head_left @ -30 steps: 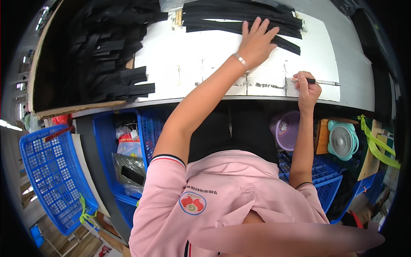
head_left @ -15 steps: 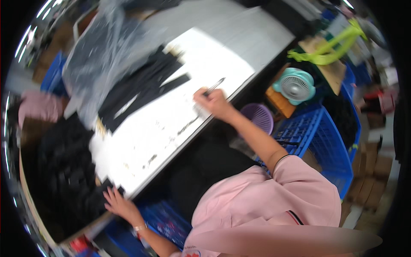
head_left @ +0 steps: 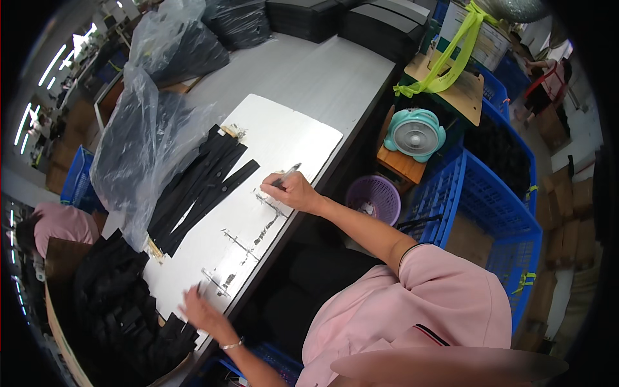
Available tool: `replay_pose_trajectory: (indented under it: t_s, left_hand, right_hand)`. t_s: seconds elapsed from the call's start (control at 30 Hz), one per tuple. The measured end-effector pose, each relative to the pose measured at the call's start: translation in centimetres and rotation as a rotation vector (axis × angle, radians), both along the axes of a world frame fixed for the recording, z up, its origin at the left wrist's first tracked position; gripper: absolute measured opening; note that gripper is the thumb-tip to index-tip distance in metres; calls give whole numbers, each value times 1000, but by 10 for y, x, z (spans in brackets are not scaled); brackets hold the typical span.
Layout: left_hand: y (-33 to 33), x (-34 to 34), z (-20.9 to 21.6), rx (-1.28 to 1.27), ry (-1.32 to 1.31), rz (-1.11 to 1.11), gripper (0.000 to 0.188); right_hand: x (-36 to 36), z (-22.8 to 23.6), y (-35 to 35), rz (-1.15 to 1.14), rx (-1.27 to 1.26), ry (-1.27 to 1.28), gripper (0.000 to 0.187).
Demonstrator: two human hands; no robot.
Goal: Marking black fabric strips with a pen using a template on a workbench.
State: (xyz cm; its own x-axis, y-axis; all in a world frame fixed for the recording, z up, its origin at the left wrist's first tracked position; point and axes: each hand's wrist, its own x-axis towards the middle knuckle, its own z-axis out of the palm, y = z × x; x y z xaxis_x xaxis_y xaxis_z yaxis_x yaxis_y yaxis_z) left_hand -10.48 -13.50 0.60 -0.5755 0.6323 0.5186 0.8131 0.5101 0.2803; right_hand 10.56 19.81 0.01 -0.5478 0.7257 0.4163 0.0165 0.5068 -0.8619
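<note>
My right hand [head_left: 291, 192] is closed around a pen [head_left: 291, 170], its tip end hidden by the fingers. It rests over a white board [head_left: 300, 132] marked with dark lines and smudges. My left hand [head_left: 207, 316] is over the board's near left end, beside a heap of black fabric pieces [head_left: 109, 284]. Motion smears its fingers, so whether it holds anything is unclear. Long black fabric strips [head_left: 203, 187] lie side by side across the board, left of my right hand.
Clear plastic sheeting [head_left: 138, 148] drapes over the table's left side. A cardboard box wall [head_left: 61, 322] edges the black heap. Right of the table stand a turquoise fan [head_left: 414, 134], a purple basket [head_left: 387, 193] and blue crates [head_left: 509, 219]. Another person [head_left: 64, 226] is at far left.
My left hand has moved away from the black heap, up and right onto the board. My right hand still grips the pen. The whole view has shifted.
</note>
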Motion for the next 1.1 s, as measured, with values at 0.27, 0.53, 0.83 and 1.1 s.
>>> replay_pose_trajectory:
  t_s: [0.27, 0.53, 0.83, 1.1]
  left_hand:
    - [146, 98, -5, -180, -69, -348, 47]
    - [147, 98, -4, -108, -177, -481, 63]
    - [102, 104, -1, -197, -167, -269, 71]
    - [48, 99, 7, -221, -176, -1, 74]
  right_hand:
    - [1, 12, -10, 63, -66, 109, 18]
    - [13, 2, -69, 53, 511, -48, 36]
    - [43, -9, -33, -11, 706, -396, 42]
    - [57, -17, -12, -58, 701, -366, 38]
